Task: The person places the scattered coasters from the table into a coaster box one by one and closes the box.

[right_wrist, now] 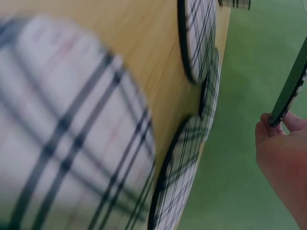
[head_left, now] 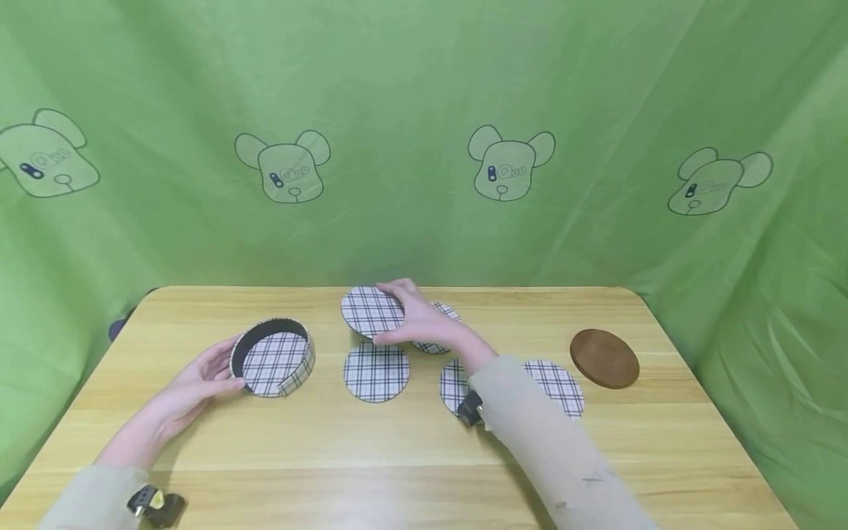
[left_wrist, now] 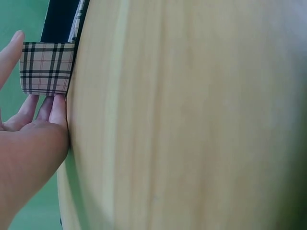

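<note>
In the head view my right hand (head_left: 419,318) grips a round plaid coaster (head_left: 369,311) by its right edge, raised over the back of the table. Seen from the right wrist, this coaster (right_wrist: 289,91) is tilted nearly edge-on, its dark underside showing. At the left, my left hand (head_left: 197,384) holds the side of a round plaid coaster holder (head_left: 305,368) with a black inner wall and an opening in its rim. A plaid disc (head_left: 273,362) fills its bottom. From the left wrist, the thumb and fingers lie around the holder's plaid wall (left_wrist: 46,68).
Flat on the wooden table (head_left: 298,471) lie more plaid coasters: one just in front of the held one (head_left: 376,374), one behind the right hand (head_left: 437,346), and two partly under the right sleeve (head_left: 556,383). A brown round disc (head_left: 604,358) lies at the right.
</note>
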The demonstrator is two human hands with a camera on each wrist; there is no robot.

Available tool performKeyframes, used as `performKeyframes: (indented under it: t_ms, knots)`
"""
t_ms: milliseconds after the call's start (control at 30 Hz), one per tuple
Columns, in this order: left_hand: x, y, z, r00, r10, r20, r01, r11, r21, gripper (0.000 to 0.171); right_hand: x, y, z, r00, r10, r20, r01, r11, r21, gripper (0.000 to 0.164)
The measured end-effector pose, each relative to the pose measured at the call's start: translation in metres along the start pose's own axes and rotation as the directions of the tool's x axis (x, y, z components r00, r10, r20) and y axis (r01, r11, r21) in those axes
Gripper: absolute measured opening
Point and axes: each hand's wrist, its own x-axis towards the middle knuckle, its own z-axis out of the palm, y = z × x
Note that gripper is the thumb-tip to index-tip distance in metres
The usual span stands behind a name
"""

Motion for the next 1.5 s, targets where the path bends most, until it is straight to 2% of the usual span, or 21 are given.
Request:
performKeyframes:
  t_ms: [100,333,533,933,1167,1500]
  knots:
    - [0.0,0.002,0.001,1.0,-0.004,-0.003,0.004,1.0,0.015,0.097,0.003,-0.006,0.007,1.0,-0.016,0.014,0.016,1.0,-0.005,0.111]
    - [-0.004,0.006,0.003,0.998,-0.009,-0.06,0.015,0.995,0.095,0.095,0.01,-0.018,0.021,0.998,-0.048,0.043,0.049,0.998,-0.031,0.111]
    - [-0.007,0.007,0.001,0.998,-0.006,-0.063,0.014,0.993,0.118,0.091,0.013,-0.028,0.03,0.997,-0.058,0.055,0.06,0.997,-0.051,0.112]
    - [-0.007,-0.001,-0.004,1.0,-0.014,-0.025,0.016,0.997,0.073,0.089,0.029,-0.053,0.059,0.987,-0.124,0.1,0.137,0.982,-0.129,0.114]
    - [-0.006,-0.003,-0.004,1.0,-0.009,-0.009,0.009,0.999,0.047,0.09,0.039,-0.067,0.078,0.975,-0.175,0.136,0.201,0.956,-0.213,0.115]
    - [-0.008,-0.002,-0.004,1.0,-0.025,-0.009,0.025,0.999,0.046,0.093,0.05,-0.077,0.099,0.972,-0.19,0.138,0.225,0.923,-0.312,0.117]
